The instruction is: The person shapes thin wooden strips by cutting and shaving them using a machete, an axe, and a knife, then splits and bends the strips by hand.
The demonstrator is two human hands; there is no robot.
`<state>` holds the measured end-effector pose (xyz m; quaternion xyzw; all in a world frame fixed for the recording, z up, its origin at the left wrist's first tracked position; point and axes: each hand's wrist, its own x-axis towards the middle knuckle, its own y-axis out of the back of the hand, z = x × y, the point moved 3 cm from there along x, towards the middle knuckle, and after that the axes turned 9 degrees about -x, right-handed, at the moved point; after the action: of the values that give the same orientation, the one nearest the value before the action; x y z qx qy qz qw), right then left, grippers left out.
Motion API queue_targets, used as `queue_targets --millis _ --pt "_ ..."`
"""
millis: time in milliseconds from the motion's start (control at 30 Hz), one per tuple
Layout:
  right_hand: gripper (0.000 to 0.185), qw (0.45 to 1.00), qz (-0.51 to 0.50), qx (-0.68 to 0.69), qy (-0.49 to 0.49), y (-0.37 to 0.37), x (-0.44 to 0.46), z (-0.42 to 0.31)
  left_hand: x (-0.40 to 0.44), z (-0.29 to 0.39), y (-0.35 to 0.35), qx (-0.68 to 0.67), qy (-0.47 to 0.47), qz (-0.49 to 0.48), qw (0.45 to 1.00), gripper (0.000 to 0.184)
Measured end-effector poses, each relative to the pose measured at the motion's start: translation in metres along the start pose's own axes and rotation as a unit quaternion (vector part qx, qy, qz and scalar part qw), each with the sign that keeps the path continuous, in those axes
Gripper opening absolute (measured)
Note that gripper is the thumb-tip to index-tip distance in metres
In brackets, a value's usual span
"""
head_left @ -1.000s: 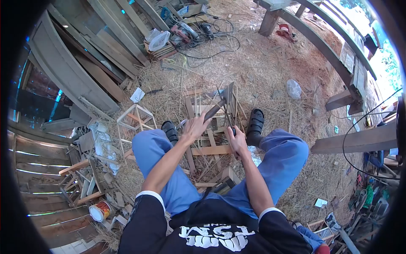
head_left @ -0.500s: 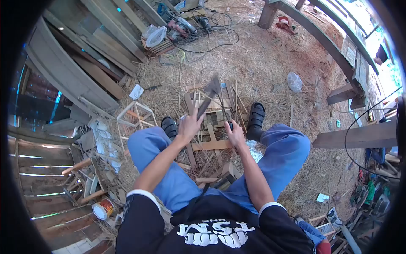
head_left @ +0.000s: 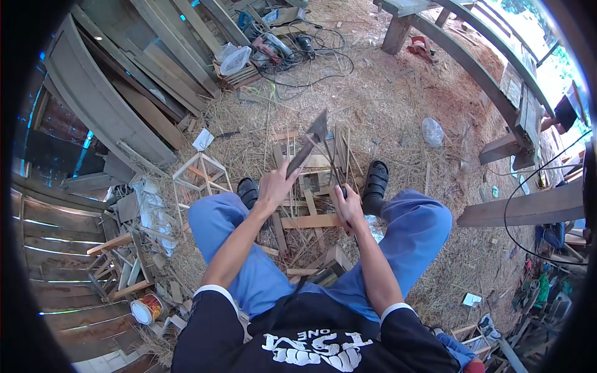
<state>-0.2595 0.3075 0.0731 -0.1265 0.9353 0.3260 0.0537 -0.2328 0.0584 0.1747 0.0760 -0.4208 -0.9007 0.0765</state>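
Observation:
My left hand is wrapped round the wooden handle of a hatchet, its dark metal head angled up and away from me. In my right hand is a thin dark rod-like tool with a black grip; its exact kind is too small to tell. The far end of this tool lies at or close to the hatchet head, and I cannot tell whether they touch. Both tools are held above wooden strips and a light wooden board on the ground between my feet.
Straw and wood shavings cover the ground. A small wooden frame stands left of my foot. Power tools with tangled cords lie ahead, beside leaning planks. A curved wooden structure and a beam are on the right.
My right hand has shifted slightly down towards me with the thin tool. The hatchet head, blurred before, now looks sharp and sits a little further right. Both hands keep their grip.

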Motion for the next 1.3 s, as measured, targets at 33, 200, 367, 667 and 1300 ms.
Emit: queue_targets --millis 33,200,367,667,1300 --pt "0.042 1.0 0.005 0.005 0.003 0.0 0.001 0.0 0.001 0.003 0.007 -0.015 0.006 0.013 1.0 0.041" --pt "0.043 1.0 0.008 0.016 -0.002 -0.001 0.003 0.007 0.007 0.0 0.015 -0.15 0.041 0.045 0.987 0.043" --pt "0.043 1.0 -0.001 -0.007 -0.027 0.0 0.0 -0.003 0.005 -0.032 -0.039 0.035 -0.021 -0.02 0.999 0.043" --pt "0.042 0.994 0.098 0.027 -0.033 -0.006 0.016 0.054 -0.042 -0.1 -0.107 0.11 -0.048 -0.224 0.967 0.039" --pt "0.049 0.998 -0.044 -0.015 -0.052 -0.007 -0.006 0.01 0.012 -0.01 -0.024 -0.003 -0.023 -0.002 1.0 0.044"
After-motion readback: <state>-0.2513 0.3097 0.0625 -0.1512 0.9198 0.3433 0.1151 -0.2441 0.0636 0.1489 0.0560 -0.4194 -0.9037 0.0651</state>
